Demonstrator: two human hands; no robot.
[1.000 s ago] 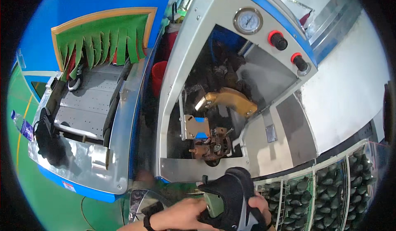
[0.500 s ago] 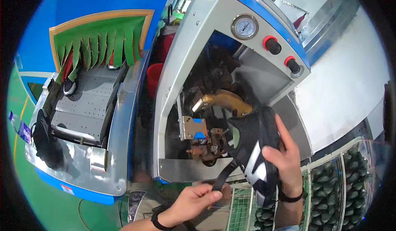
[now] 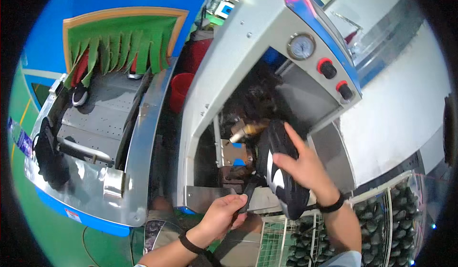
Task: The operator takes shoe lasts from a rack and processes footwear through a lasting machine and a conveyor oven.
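Observation:
A black shoe upper (image 3: 292,190) with white side patches is in front of the opening of a grey machine (image 3: 205,107). My right hand (image 3: 305,169) is closed on its side, thumb on the near face and forefinger stretched along the top. To the left, my left hand (image 3: 224,213) pinches a black strap (image 3: 249,195) that runs to the upper. Just behind the upper, a gold-coloured form (image 3: 250,129) juts out inside the machine, partly covered by it. Below the form is a metal block (image 3: 234,153) with blue parts.
A pressure gauge (image 3: 301,46) and two black knobs (image 3: 327,69) with red rings sit on the machine's panel. At left, a conveyor (image 3: 98,119) carries shoes under a green fringed curtain (image 3: 119,42). Wire racks (image 3: 387,229) of dark shoe-shaped pieces stand at lower right.
The shoe upper has turned more upright and hides more of the gold form. Both hands have shifted a little leftward, still holding the upper and strap. The head view has tilted slightly.

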